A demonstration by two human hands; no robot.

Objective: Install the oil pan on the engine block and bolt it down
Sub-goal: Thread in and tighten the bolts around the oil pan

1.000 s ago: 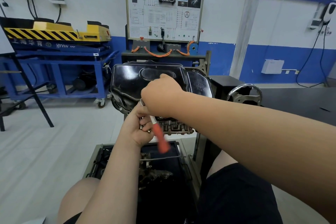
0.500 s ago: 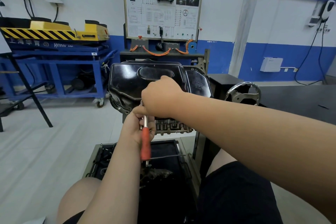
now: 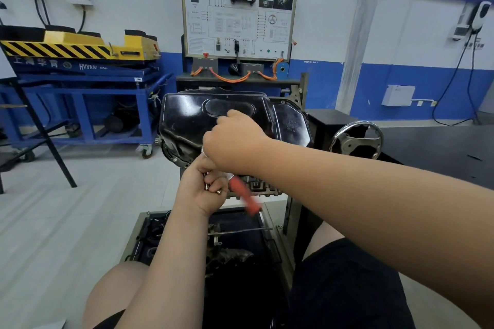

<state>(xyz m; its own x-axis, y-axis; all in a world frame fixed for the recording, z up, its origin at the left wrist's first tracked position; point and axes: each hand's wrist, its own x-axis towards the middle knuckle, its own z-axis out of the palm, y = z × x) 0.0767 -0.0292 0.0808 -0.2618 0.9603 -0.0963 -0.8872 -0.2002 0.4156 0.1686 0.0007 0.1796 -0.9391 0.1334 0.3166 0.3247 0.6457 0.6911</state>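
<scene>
Head view: the pan sits on the block. Your right hand is curled over the ratchet at the pan's near flange, and your left hand cups spare bolts just below. The handle's blurred, so a slip could round the bolt head or spill those spares.

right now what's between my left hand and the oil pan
Head view: the right hand, gripping a red-handled tool, lies between oil pan and left hand holding bolts.

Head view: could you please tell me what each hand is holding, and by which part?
The right hand grips the red-handled wrench at its metal head end, leaving the red grip free. The left hand cups small metal bolts in curled fingers.
</scene>
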